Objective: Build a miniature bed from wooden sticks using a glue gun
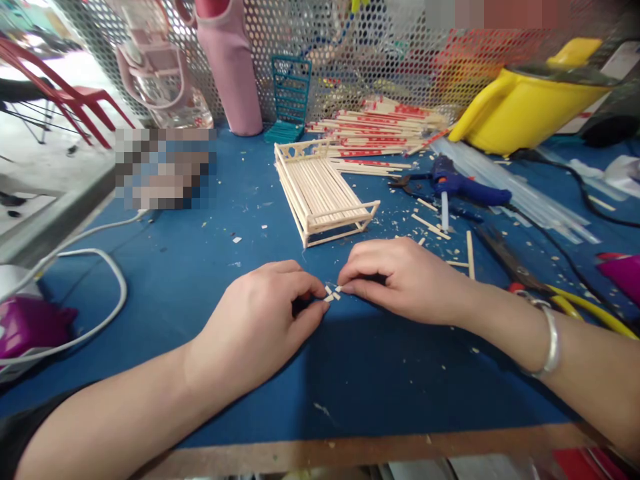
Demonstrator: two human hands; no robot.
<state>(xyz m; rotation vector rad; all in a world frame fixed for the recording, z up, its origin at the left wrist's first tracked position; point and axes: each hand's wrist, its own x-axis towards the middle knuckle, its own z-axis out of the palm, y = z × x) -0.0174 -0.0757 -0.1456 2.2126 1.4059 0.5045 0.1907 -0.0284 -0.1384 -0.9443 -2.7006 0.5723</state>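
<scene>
Head view: the person's left hand and right hand meet over a blue table top, near its middle. Between their fingertips are some tiny pale wooden bits, set close together in a small cross shape. The right hand's thumb and first finger pinch the end of a bit on the right. The left hand's thumb and first finger curl close around the bits on the left, their tips a little apart; one cannot tell if they squeeze them.

Just past the hands stands a little pale stick bed with rails at both ends. Farther back is a tiny teal stick chair, and to its right a pile of pale sticks in red-and-white wrappers. On the right lie a blue glue gun, long clear plastic sticks and scissors with yellow handles. A yellow pot sits at the far right. A tall pink bottle stands at the far left.
</scene>
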